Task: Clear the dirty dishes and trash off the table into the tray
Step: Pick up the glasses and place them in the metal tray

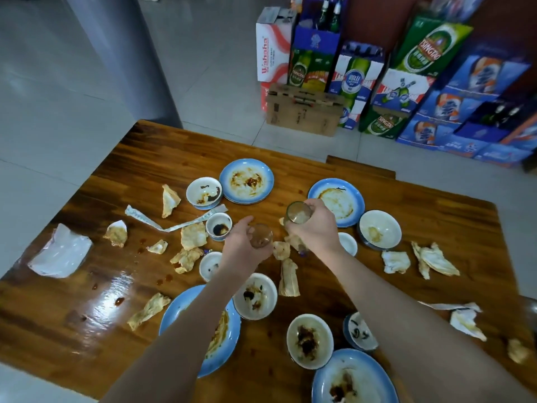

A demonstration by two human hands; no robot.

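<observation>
Student: Table, wooden, sauce-spotted. What do the boxes on the floor beyond it read?
Tutor: Green cartons read "TSINGTAO"; the white box reads "Wahaha".
Student: What lies on the tabletop?
Tutor: Blue-rimmed plates, smeared bowls and crumpled napkins, scattered across it.
Student: And the hands?
Tutor: Left hand: fingers curled round a small glass. Right hand: fingers clamped round a second glass, tilted. Both glasses are over the table's middle, among the plates.
</observation>
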